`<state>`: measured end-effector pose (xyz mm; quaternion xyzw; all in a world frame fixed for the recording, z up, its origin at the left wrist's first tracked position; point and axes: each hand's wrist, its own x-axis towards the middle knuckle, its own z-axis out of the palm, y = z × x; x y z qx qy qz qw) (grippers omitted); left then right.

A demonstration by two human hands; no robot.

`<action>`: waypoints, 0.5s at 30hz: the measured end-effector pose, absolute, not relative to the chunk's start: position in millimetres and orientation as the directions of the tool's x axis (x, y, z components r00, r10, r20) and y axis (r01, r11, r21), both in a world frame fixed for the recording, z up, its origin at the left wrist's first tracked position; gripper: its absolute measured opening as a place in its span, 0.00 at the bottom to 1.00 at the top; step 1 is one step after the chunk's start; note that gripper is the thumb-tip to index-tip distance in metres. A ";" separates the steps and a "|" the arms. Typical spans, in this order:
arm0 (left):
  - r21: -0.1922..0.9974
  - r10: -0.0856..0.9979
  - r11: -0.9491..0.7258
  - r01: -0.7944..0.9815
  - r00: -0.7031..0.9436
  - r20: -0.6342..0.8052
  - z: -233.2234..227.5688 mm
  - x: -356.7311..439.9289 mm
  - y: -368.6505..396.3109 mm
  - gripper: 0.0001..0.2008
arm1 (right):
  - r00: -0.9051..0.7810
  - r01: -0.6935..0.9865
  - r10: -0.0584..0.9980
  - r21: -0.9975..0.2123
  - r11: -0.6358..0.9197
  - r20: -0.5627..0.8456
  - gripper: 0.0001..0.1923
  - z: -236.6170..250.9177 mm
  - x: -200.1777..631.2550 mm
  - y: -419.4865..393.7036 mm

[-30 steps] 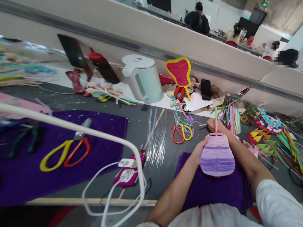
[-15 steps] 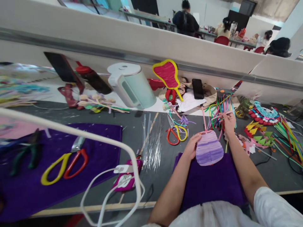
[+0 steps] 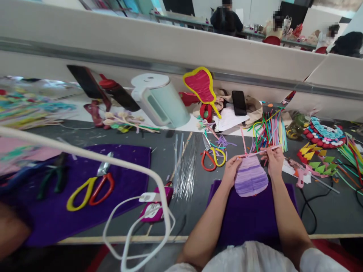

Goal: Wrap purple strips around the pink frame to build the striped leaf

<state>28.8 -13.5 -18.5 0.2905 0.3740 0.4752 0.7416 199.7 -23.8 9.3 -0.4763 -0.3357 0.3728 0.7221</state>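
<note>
My left hand (image 3: 231, 170) grips the left edge of a purple striped fan-shaped craft piece (image 3: 251, 176) that rests at the far end of a purple cloth (image 3: 249, 217). My right hand (image 3: 273, 160) pinches a pink pipe cleaner (image 3: 259, 152) that lies across the top of the piece. A second pink stem sticks up from the piece's top. Red and yellow scissors (image 3: 211, 156) lie just left of my left hand.
A bundle of coloured pipe cleaners (image 3: 269, 130) lies beyond my right hand. A pale kettle (image 3: 160, 100), a red and yellow fan (image 3: 202, 86) and a phone (image 3: 239, 102) stand at the back. Large scissors (image 3: 90, 187) lie on another purple cloth (image 3: 48, 215) at left. A white cable (image 3: 136, 211) loops near the edge.
My right hand has come back from the pipe cleaner bundle with a pink pipe cleaner and laid it across the top of the purple piece. My left hand has stayed on the piece.
</note>
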 end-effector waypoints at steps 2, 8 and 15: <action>0.793 0.929 0.364 -0.489 0.257 -0.268 -18.2 28.9 -13.1 0.17 | 0.490 -0.190 0.861 -0.946 0.262 0.140 0.15 10.4 196.4 -25.2; 0.832 0.949 0.299 -0.467 0.235 -0.209 -15.5 28.7 -12.3 0.16 | 0.480 -0.076 0.859 -0.967 0.244 0.178 0.15 14.0 195.6 -30.0; 0.838 0.945 0.297 -0.459 0.265 -0.190 -13.7 29.7 -15.0 0.14 | 0.452 -0.147 0.881 -0.962 0.230 0.141 0.16 12.7 193.6 -30.8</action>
